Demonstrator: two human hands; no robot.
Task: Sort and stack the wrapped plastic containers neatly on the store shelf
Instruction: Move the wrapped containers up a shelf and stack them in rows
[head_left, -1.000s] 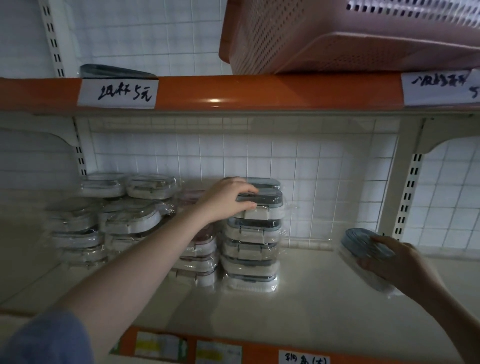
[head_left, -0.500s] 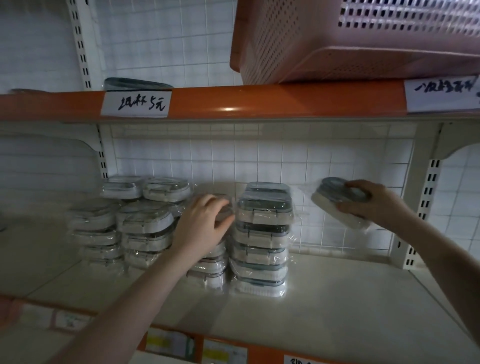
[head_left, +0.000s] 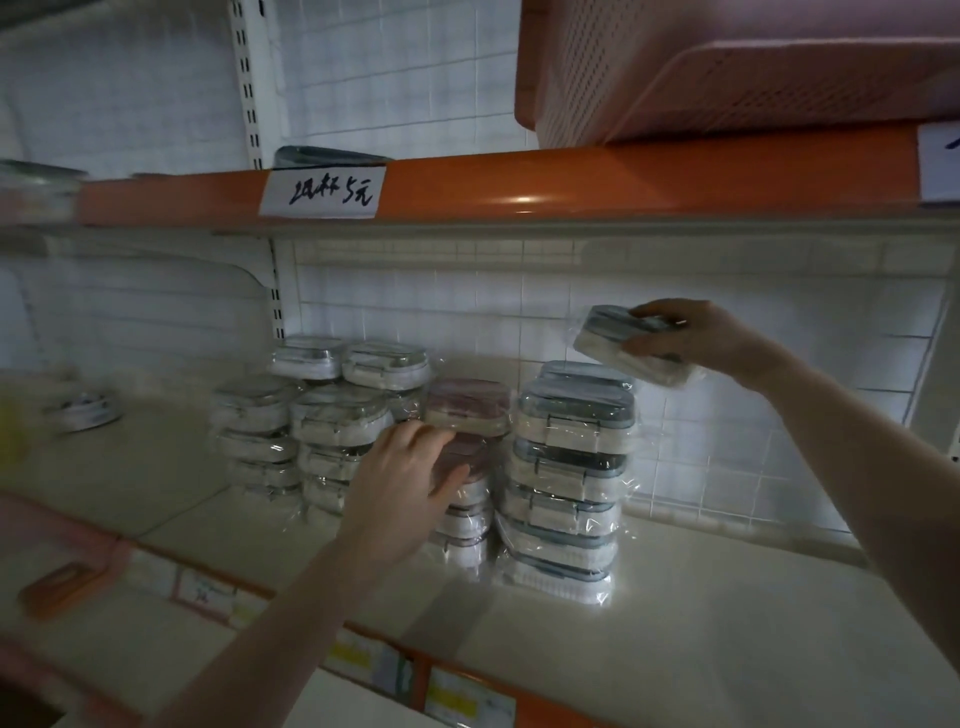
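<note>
Right hand (head_left: 696, 338) has lifted its wrapped container (head_left: 631, 345) from shelf (head_left: 727, 613) level; we now pinch it tilted, just above the blue-lid stack (head_left: 569, 467), so placing on top looks next. Left hand (head_left: 410, 478) has shifted off that stack to the pink-lid stack (head_left: 467, 447), fingers curled around a container. Stack bottoms behind the left hand are hidden; far-left items blurred.
</note>
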